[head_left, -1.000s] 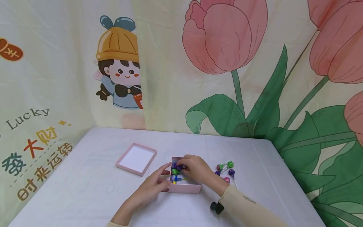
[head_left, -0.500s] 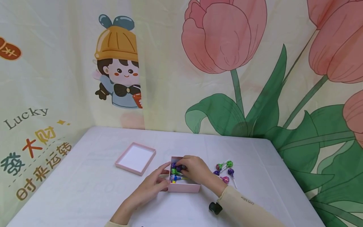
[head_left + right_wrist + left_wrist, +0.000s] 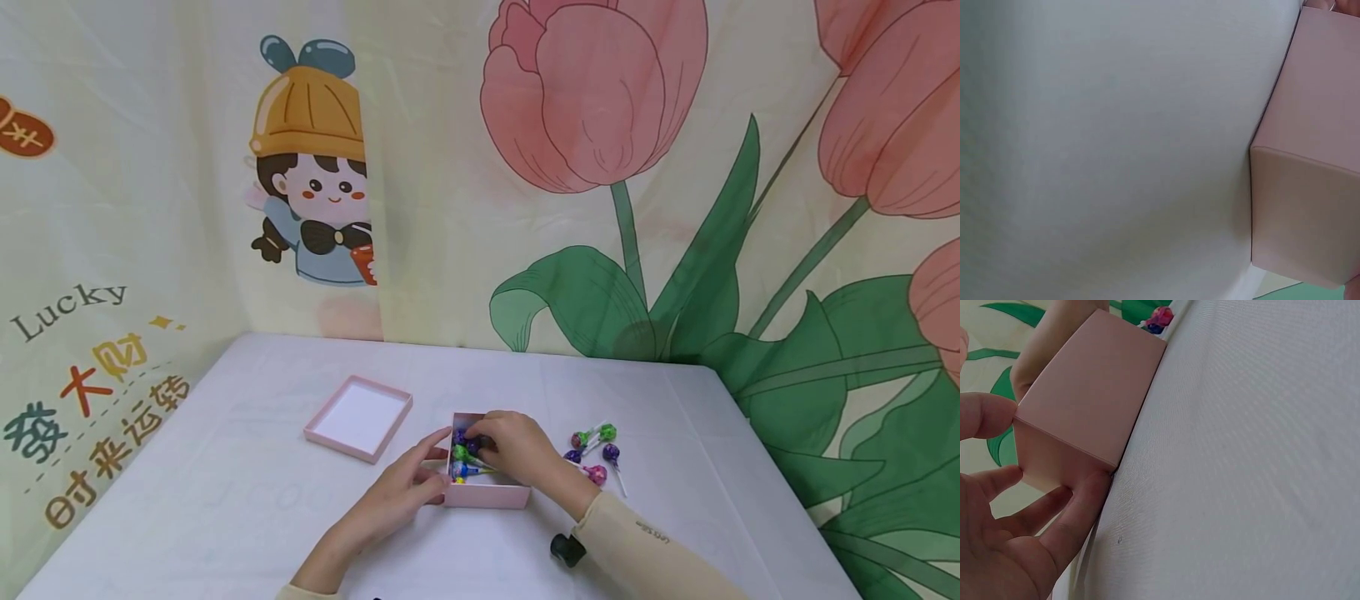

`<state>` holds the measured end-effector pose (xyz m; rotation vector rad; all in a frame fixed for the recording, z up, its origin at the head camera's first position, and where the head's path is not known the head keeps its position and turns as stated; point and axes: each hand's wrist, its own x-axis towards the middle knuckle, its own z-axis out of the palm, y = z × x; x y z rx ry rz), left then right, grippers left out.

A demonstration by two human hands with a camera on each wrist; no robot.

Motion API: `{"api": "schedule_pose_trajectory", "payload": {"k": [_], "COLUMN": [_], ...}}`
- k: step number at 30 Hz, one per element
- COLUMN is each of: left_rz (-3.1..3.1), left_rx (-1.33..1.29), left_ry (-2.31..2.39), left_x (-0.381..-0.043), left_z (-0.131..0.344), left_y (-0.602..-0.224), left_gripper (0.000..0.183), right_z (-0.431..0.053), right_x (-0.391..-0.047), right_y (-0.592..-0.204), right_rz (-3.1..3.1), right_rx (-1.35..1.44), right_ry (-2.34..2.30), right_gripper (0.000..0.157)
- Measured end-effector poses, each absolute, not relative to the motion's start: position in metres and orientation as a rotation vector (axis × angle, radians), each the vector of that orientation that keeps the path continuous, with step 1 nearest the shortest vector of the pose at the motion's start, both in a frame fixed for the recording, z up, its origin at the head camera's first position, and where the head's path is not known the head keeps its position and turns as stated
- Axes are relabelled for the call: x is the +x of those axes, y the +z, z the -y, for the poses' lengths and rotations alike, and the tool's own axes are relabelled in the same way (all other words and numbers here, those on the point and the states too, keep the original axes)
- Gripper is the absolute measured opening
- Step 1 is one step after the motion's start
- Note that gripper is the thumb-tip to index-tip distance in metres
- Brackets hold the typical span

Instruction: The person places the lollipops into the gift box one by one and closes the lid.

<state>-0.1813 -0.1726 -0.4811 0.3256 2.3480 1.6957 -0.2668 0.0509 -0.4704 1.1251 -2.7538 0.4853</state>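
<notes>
An open pink box (image 3: pixel 487 497) stands on the white table in the head view, with several lollipops lying along its left side. Among them are a green lollipop (image 3: pixel 461 452) and a blue one (image 3: pixel 459 472). Reaching over the right wall, my right hand (image 3: pixel 521 450) pinches a dark purple lollipop (image 3: pixel 474 446) inside the box; the fingers partly hide it. My left hand (image 3: pixel 401 492) rests its fingertips against the box's left side. In the left wrist view, its fingers (image 3: pixel 1072 525) press the pink wall (image 3: pixel 1091 394). The right wrist view shows mainly the box's outer walls (image 3: pixel 1304 212).
The pink box lid (image 3: pixel 360 417) lies inside up at the back left. Right of the box are several loose lollipops, including a pink one (image 3: pixel 596 475) and a purple one (image 3: pixel 611 453). A small black object (image 3: pixel 567 550) sits beside the right sleeve (image 3: pixel 645 542).
Both hands keep nearly the same places at the box. The right fingers shift slightly with the purple lollipop at the left row. The view moves a little.
</notes>
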Motion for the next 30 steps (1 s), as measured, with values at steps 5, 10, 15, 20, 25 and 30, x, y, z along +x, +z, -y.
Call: {"api": "schedule_pose_trajectory", "payload": {"k": [5, 10, 15, 20, 25, 30], "left_rz": [-2.347, -2.361, -2.371, -2.383, -2.391, -2.389], "left_rx": [0.337, 0.344, 0.327, 0.298, 0.273, 0.258], "left_ry": [1.701, 1.695, 1.682, 1.675, 1.67, 1.67], "left_x": [-0.182, -0.181, -0.181, -0.181, -0.181, -0.18], "left_z": [0.174, 0.174, 0.174, 0.172, 0.17, 0.17], "left_y": [-0.482, -0.482, -0.482, -0.48, -0.479, -0.479], "left_gripper": [0.07, 0.071, 0.071, 0.07, 0.07, 0.07], "right_z": [-0.053, -0.058, -0.068, -0.09, -0.119, -0.153], "right_x": [-0.269, -0.27, -0.269, -0.267, -0.27, -0.278], "right_y": [-0.472, -0.469, -0.46, -0.446, -0.438, -0.439], "right_rz": [2.769, 2.777, 2.749, 2.696, 2.679, 2.719], "right_rx": [1.11, 1.127, 1.173, 1.142, 1.026, 0.905], "right_ry": [0.616, 0.867, 1.031, 1.068, 1.029, 0.951], "right_gripper": [0.023, 0.022, 0.023, 0.025, 0.027, 0.029]}}
